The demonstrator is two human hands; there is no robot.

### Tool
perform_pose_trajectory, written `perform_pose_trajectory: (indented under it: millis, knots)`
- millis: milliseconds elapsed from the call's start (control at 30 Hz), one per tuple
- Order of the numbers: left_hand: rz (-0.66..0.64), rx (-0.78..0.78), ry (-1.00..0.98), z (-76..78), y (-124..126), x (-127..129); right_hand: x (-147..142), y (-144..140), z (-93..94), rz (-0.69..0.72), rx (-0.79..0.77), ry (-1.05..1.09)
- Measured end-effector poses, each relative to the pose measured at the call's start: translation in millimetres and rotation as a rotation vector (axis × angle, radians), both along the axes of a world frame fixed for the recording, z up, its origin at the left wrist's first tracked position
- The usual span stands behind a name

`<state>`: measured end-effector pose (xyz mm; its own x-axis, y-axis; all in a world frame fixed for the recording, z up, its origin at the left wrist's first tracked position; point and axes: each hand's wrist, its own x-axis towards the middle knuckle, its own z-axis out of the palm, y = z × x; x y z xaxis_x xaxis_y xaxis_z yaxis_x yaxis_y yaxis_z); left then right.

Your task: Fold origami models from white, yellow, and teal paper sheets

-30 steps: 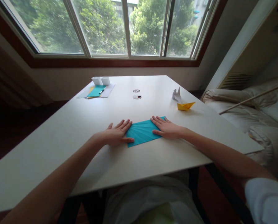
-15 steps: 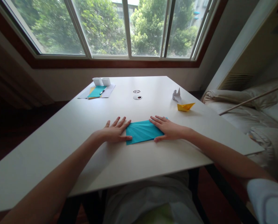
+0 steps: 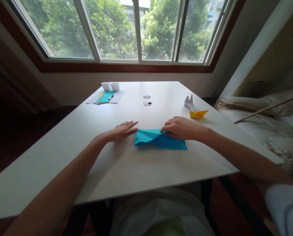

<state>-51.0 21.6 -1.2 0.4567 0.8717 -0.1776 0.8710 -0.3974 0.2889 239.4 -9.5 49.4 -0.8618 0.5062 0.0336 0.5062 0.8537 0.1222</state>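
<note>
A folded sheet of blue paper [image 3: 148, 137], creased in several lines, lies before me near the table's front, its layers partly lifted and gaping along the near side. My right hand [image 3: 177, 127] pinches the upper layer near the far edge, fingers bent and pressed together. At the paper's left end is my left hand [image 3: 124, 130], its fingers stretched out and its tips at the far left corner. That hand holds nothing.
A yellow paper boat [image 3: 198, 114] and a white folded paper figure [image 3: 189, 102] stand at the right on the white table [image 3: 107, 173]. Far left are coloured sheets [image 3: 106, 97], a pen [image 3: 111, 97] and two white boxes [image 3: 110, 86]. Two round fittings [image 3: 147, 103] sit mid-table.
My right hand has gone from lying flat to pinching the paper's upper layer. The paper's layers have lifted and opened. My left hand has eased back off the paper's face.
</note>
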Motion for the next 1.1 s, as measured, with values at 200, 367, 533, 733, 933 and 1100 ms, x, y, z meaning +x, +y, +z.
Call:
perform_pose_trajectory:
  millis: [200,367,533,733,933,1100]
  knots:
    - [0.296,0.523,-0.274,7.9,7.6,-8.7,-11.0,18.8,25.3,-0.271,-0.085,0.112]
    - [0.276,0.784,-0.263,17.8,-5.9,3.9,-8.3,54.6,15.9,-0.429,-0.290,0.219]
    - [-0.090,0.493,-0.121,21.4,-26.4,30.5,-0.1,70.0,-14.6,-0.593,-0.366,0.145]
    - [-0.190,0.233,0.092,6.0,-40.1,56.8,13.7,56.6,-40.4,-0.576,-0.323,0.176]
    - [-0.059,0.280,0.163,-6.6,-40.1,65.6,18.7,36.5,-43.8,-0.412,-0.358,0.148]
    - [-0.115,0.233,0.157,-13.7,-35.9,62.6,17.5,21.9,-44.2,-0.304,-0.012,0.198]
